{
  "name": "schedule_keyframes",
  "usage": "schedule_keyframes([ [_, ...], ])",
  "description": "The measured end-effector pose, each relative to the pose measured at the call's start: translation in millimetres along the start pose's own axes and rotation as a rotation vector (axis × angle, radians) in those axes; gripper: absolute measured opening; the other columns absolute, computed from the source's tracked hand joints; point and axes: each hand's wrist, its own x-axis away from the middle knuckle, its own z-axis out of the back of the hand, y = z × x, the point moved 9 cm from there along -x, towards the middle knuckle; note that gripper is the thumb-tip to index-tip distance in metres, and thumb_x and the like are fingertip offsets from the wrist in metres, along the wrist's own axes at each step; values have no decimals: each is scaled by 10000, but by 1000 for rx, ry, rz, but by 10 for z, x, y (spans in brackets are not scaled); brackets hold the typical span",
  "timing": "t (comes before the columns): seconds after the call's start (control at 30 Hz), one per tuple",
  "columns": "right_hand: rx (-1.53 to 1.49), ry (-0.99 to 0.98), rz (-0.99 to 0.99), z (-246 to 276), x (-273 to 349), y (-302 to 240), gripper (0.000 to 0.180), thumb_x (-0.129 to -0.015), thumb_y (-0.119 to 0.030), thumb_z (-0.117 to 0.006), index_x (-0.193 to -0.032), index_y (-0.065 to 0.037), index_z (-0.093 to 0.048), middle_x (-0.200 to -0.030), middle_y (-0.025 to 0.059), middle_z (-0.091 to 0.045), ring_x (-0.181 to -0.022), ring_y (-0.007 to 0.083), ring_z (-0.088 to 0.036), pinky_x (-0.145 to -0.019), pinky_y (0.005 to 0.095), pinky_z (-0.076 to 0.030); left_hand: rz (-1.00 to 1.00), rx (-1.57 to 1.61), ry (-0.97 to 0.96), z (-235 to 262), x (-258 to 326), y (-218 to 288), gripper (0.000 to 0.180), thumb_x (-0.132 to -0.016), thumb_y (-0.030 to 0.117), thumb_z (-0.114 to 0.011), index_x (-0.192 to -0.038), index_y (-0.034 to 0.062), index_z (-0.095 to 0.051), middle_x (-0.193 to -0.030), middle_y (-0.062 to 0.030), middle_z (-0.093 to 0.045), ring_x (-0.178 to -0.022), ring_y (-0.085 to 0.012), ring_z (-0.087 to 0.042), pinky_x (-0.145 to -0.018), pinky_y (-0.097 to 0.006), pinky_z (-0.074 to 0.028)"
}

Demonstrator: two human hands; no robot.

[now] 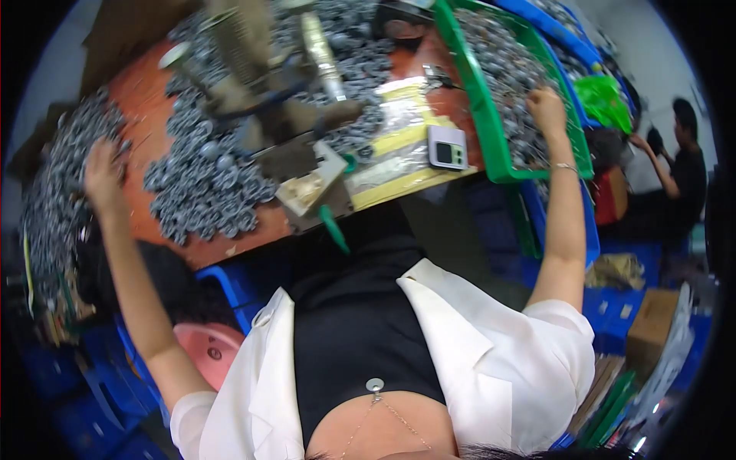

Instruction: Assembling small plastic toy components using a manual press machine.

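My left hand (105,172) is at the edge of a heap of small grey round parts (65,180) on the left of the table. Motion smears its fingers, so their hold is unclear. My right hand (547,111) reaches over a long green tray (481,126) on the right. Its fingers curl inward above small metal pieces (510,88) in the tray, and whatever they pinch is too small to make out. Between my arms stands a bench machine (287,126) with upright metal columns. A cream-coloured block fixture (313,184) sits at its front.
More grey parts (207,192) lie loose around the machine on the reddish table (142,119). A phone (447,147) rests near the table's front edge, by yellow tape (391,189). Blue bins and a green bag (603,101) stand right. Another person (686,161) sits far right. A pink basin (208,349) is low left.
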Motion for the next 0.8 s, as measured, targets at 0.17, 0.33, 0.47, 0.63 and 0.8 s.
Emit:
schedule_keyframes([
  [0.17, -551, 235, -377, 300, -400, 974, 264, -874, -278, -591, -861, -26, -670, -753, 79, -680, -611, 144, -634, -523, 261, -461, -166, -465, -282, -1368, 901, 236, 279, -838, 93, -634, -1104, 6, -625, -1065, -107, -649, -966, -184, -604, -830, -298, -468],
  [0.33, -651, 516, -315, 1382, -822, 666, 246, -897, -270, -584, -894, -37, -663, -756, 16, -682, -590, 66, -580, -510, 192, -418, -501, -735, -298, -2029, 1239, 612, 245, -741, 104, -691, -975, 45, -647, -953, -110, -644, -927, -268, -584, -806, -372, -440],
  [0.47, -243, 643, -174, 1997, -788, 277, 253, -891, -242, -605, -1041, -39, -626, -769, -3, -686, -470, 36, -414, -453, 207, -359, -619, -1089, -326, -2427, 1102, 584, 269, -687, 199, -744, -885, 76, -611, -860, -59, -627, -888, -230, -563, -736, -363, -398],
  [0.63, -929, 490, -131, 1988, -493, -130, 276, -909, -195, -584, -1104, 0, -576, -842, 29, -666, -553, 44, -413, -516, 189, -343, -707, -1056, -318, -2435, 1126, 548, 225, -701, 178, -727, -857, 79, -598, -847, -52, -615, -797, -232, -590, -699, -346, -405],
  [0.8, -1983, -45, 30, 1780, 121, -1129, 168, -935, -135, -517, -1056, -20, -536, -934, 69, -611, -604, 105, -436, -592, 219, -364, -638, -674, -126, -1989, 1259, 733, 181, -789, 121, -678, -949, 53, -629, -901, -71, -642, -703, -212, -629, -581, -270, -454],
])
